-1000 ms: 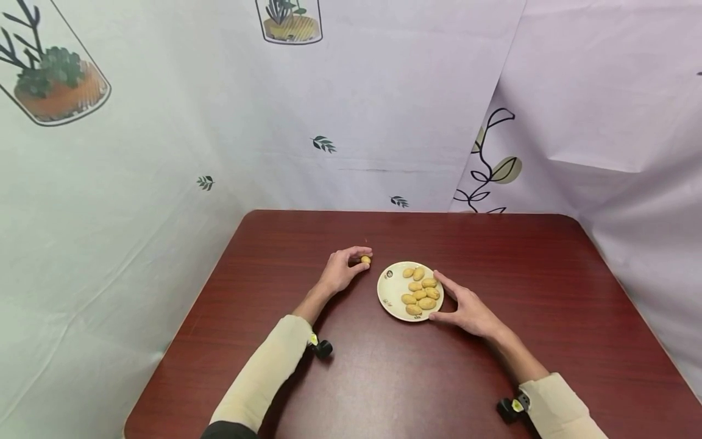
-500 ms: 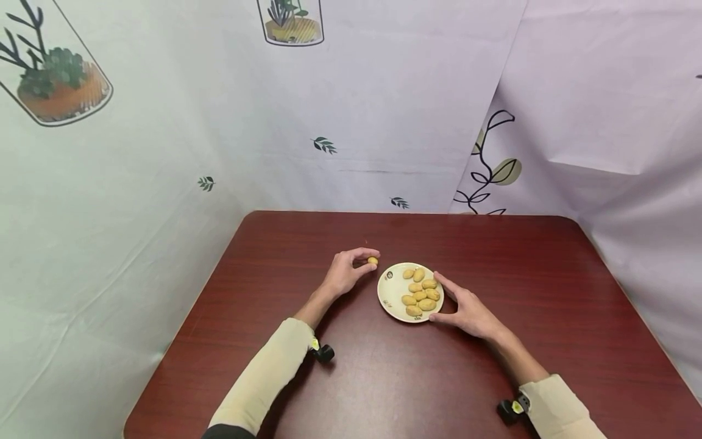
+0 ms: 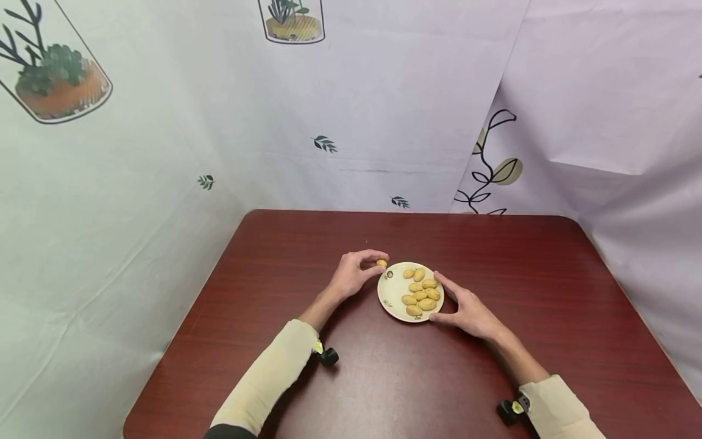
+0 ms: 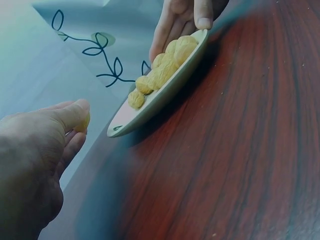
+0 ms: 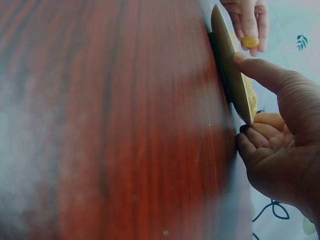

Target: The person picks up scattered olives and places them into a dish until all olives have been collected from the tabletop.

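Between thumb and fingertips, my left hand (image 3: 352, 274) pinches a small yellow oval piece (image 3: 381, 263), close to the upper left rim of a round cream plate (image 3: 390, 294). In the right wrist view the rounded end of this yellow piece (image 5: 250, 42) shows below the fingertips. Several similar yellow ovals (image 3: 420, 295), wrinkled on the surface, lie on the right part of the plate. My right hand (image 3: 468, 312) holds the plate by its right rim, thumb at the near side and fingers at the far side.
The plate stands on a dark red wood-grain table (image 3: 406, 378) with rounded far corners. Pale cloth (image 3: 356, 110) printed with plants hangs behind and beside the table. Each wrist carries a small black camera (image 3: 328, 356).
My left hand has moved right with the yellow oval piece, from left of the plate to its upper left rim. The right hand and the plate have stayed in place.
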